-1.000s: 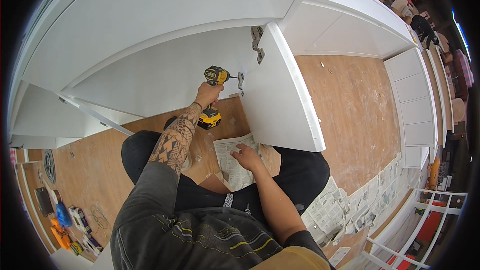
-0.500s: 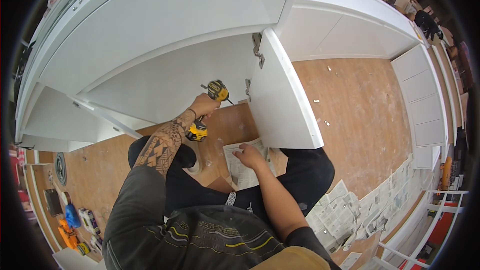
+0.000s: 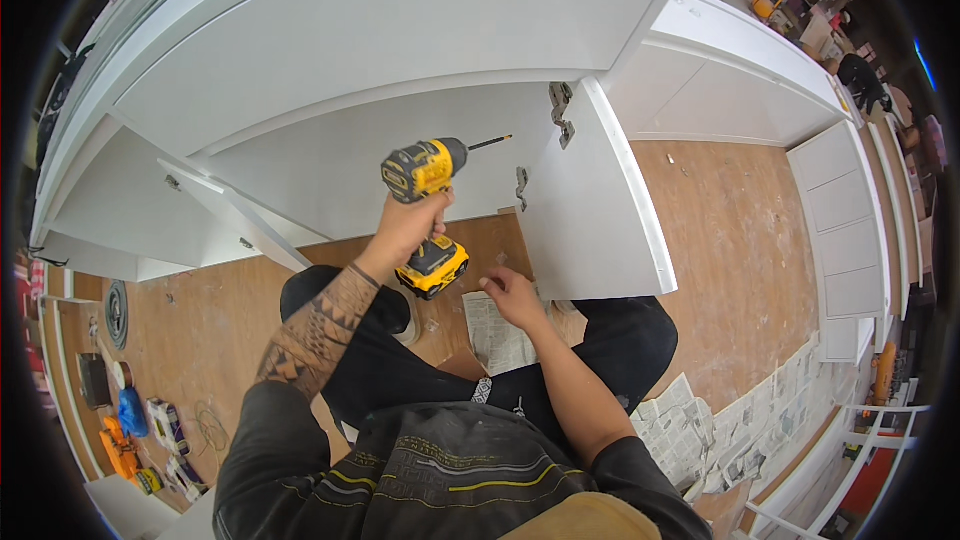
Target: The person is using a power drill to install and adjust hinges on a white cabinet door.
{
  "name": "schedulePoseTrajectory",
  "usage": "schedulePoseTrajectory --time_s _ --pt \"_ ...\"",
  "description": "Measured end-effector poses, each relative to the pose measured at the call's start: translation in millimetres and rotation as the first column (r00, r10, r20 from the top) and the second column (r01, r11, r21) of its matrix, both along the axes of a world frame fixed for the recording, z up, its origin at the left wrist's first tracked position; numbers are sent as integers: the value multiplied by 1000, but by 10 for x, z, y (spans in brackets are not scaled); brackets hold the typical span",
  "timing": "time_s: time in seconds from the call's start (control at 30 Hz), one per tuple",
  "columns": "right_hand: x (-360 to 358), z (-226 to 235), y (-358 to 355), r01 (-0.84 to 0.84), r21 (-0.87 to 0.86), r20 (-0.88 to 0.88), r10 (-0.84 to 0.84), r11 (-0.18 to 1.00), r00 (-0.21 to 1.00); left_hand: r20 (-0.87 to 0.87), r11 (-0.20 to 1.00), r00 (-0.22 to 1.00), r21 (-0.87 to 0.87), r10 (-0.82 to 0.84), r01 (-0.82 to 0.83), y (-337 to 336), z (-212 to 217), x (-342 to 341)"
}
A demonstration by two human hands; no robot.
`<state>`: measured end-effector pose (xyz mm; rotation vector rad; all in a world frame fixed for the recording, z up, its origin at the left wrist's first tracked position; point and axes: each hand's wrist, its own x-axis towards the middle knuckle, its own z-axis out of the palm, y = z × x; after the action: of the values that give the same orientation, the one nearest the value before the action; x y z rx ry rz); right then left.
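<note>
My left hand (image 3: 408, 225) is wrapped round the grip of a yellow and black cordless drill (image 3: 425, 170). Its long thin bit (image 3: 490, 142) points right, toward an open white cabinet door (image 3: 585, 195). Two metal hinges show on that door, an upper hinge (image 3: 562, 115) and a lower hinge (image 3: 521, 188); the bit's tip is apart from both. Low between my knees is my right hand (image 3: 515, 297), its fingers curled with thumb and fingertips close together. Whatever they may hold is too small to make out. Below that hand, newspaper (image 3: 497, 335) lies on the wooden floor.
A white cabinet front (image 3: 390, 25) spans the space ahead. Another hinged door (image 3: 235, 210) stands ajar at the left. More newspaper sheets (image 3: 675, 425) cover the floor at right. Tools and a blue bag (image 3: 132, 412) lie at lower left, below a coiled hose (image 3: 117, 315).
My left hand has raised the drill, and its bit has swung from pointing down-right to pointing right and slightly up. My right hand's fingers have drawn closer together.
</note>
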<state>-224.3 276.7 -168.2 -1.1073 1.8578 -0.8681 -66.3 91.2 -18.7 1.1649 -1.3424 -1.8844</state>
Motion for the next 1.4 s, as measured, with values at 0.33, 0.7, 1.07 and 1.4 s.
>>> schedulePoseTrajectory --time_s 0.33,0.7,1.07,1.4 --pt "-447 1638 -1354 492 -195 764 -184 848 619 133 859 989 -498 -59 118 28 242 -168" --pt "-261 1892 -1835 735 -166 913 -179 658 367 147 805 988 -579 -47 125 -110 226 -429" --pt "-294 1848 -1924 788 -76 915 -272 611 299 110 704 993 -703 -31 100 -137 179 -527" --pt "-403 1614 -1937 679 -9 900 -290 734 326 196 648 972 -725 -130 233 -229 267 -560"
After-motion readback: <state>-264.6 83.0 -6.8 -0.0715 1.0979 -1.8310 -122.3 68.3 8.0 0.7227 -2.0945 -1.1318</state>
